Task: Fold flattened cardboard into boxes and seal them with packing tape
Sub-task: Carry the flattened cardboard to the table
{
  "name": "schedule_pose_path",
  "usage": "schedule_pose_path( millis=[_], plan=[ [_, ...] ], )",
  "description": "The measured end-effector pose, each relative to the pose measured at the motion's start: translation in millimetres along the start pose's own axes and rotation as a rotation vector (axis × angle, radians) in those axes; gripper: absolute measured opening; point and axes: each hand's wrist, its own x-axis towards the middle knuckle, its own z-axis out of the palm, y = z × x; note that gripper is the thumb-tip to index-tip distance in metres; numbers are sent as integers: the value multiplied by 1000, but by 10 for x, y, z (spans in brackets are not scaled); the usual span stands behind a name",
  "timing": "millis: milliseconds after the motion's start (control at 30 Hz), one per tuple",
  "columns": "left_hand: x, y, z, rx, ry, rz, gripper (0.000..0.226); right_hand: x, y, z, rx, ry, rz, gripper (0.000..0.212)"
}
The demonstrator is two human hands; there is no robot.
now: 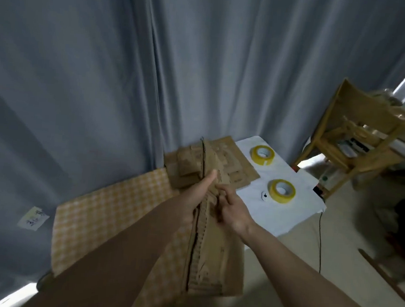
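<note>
Head view puts a flattened cardboard blank (215,258) at the centre-bottom of the frame, held up edge-on so I see its corrugated edge running from my hands down toward the bottom. I judge this to be the very start of forming a box: a blank taken up, not yet opened into a sleeve, no flap folded, no tape applied.

My left hand (199,196) grips the blank's left face, thumb straight up along the edge and the other fingers hidden behind the board. My right hand (231,209) is on the right face just beside it, fingers curled and pinching at the layers; motion blur keeps me from saying exactly which layer they catch.

Next, I reckon, the two faces must be pulled apart and squared, which wants a firm pinch on one layer only.

Just beyond the hands, centre frame, lies a stack of flat cardboard (210,163) on the table's white cloth (286,208). Right of the stack sit two yellow tape rolls, the far tape roll (262,155) and the near tape roll (282,191), well apart from both hands. A yellow checked cloth (109,218) covers the surface at lower left.
</note>
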Motion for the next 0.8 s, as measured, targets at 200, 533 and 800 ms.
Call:
schedule_pose_path(
  millis=[200,533,800],
  plan=[
    [462,246,10,163,194,-44,55,510,61,-167,-70,-60,27,47],
    [1151,698,221,89,352,-84,38,1274,73,-785,94,-546,134,62],
    [1863,837,815,-185,415,-72,38,2105,500,-1607,-13,-774,128,54]
  ],
)
